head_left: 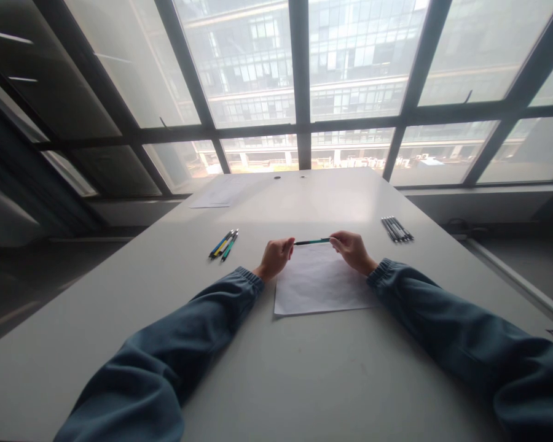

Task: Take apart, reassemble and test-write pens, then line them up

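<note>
Between my two hands a slim pen (312,242), dark with a green part, is held level above a white sheet of paper (325,288). My left hand (275,256) pinches its left end, and the fingers of my right hand (352,250) are closed on its right end. To the left of my left hand lies a small group of pens (223,245) with blue, yellow and green barrels. Beyond my right hand, several dark pens (397,229) lie side by side in a row.
The white table (203,331) stretches away to a wall of windows (299,80) with dark frames. Another sheet of paper (217,194) lies at the table's far left. A small dark round piece (277,177) sits near the far edge.
</note>
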Available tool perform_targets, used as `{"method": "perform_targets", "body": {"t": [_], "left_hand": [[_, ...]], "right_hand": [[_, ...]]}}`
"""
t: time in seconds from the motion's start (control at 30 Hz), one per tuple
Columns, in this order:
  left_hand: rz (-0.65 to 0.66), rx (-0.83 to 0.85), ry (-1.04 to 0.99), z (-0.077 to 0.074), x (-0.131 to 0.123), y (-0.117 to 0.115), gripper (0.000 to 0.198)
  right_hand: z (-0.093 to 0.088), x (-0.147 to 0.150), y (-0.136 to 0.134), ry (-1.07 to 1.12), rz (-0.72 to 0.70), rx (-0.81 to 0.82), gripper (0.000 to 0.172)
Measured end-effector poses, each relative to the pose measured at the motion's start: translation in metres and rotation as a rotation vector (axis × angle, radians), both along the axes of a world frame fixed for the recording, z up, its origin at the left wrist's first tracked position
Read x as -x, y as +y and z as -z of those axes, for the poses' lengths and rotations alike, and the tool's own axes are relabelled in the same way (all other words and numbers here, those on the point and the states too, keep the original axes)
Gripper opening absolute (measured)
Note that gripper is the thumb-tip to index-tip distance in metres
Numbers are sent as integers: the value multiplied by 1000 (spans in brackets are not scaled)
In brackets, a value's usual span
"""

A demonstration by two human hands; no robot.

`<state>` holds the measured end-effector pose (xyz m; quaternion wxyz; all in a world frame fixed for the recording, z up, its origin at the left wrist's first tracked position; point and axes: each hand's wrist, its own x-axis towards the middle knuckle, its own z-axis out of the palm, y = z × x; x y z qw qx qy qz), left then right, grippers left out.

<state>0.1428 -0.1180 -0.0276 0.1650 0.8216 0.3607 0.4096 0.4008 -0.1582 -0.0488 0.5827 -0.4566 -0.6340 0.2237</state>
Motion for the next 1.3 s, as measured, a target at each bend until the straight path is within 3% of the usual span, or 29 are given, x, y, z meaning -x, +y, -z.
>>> {"method": "perform_targets", "body": {"t": [0.53, 0.67, 0.93, 1.3], "left_hand": [[33, 39, -32, 8, 3, 8, 74], [62, 34, -106, 5, 1, 8, 56], [25, -153, -131, 6, -2, 10, 15], [2, -168, -115, 7, -1, 12, 17]], "right_hand": [[-1, 0, 0, 10, 4, -3, 42], [1, -1, 2, 28, 12, 2, 41], [3, -3, 4, 39, 25, 6, 39], [4, -4, 5, 58, 20, 2, 36]]}}
